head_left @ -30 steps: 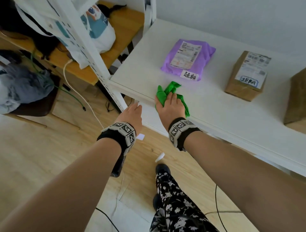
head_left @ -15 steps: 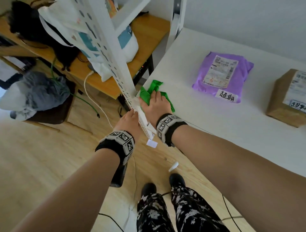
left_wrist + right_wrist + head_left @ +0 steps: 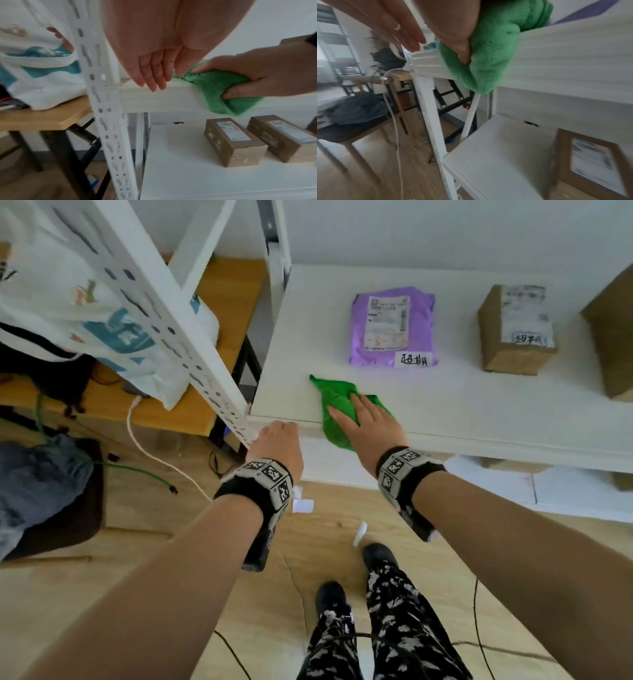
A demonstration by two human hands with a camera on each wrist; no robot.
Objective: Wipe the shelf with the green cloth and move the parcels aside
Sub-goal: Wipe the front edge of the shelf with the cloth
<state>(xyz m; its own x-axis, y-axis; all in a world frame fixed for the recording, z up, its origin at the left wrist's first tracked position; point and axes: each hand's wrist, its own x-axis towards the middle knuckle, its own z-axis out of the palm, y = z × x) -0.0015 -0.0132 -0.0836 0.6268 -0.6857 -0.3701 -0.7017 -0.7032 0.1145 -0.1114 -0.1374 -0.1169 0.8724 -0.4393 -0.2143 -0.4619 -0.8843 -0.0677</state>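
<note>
The green cloth (image 3: 337, 402) lies over the front edge of the white shelf (image 3: 479, 412), near its left corner. My right hand (image 3: 363, 419) presses it with fingers flat on top, and the thumb pins the cloth (image 3: 219, 92) against the shelf's front face. My left hand (image 3: 277, 440) rests at the front-left corner with straight fingers (image 3: 154, 81) and holds nothing. A purple parcel (image 3: 394, 326) lies just behind the cloth. A brown box parcel (image 3: 513, 330) stands to its right, and another brown box (image 3: 613, 337) is at the frame edge.
A perforated white upright (image 3: 164, 313) rises at the shelf's left corner. Beside it is a wooden table (image 3: 226, 302) with a white bag (image 3: 113, 330). Brown boxes (image 3: 233, 140) sit on the lower shelf. A chair with grey clothes (image 3: 41, 484) and cables are on the floor.
My right hand slid the cloth left to the corner by the upright, then back right along the front edge. The left hand stayed at the corner.
</note>
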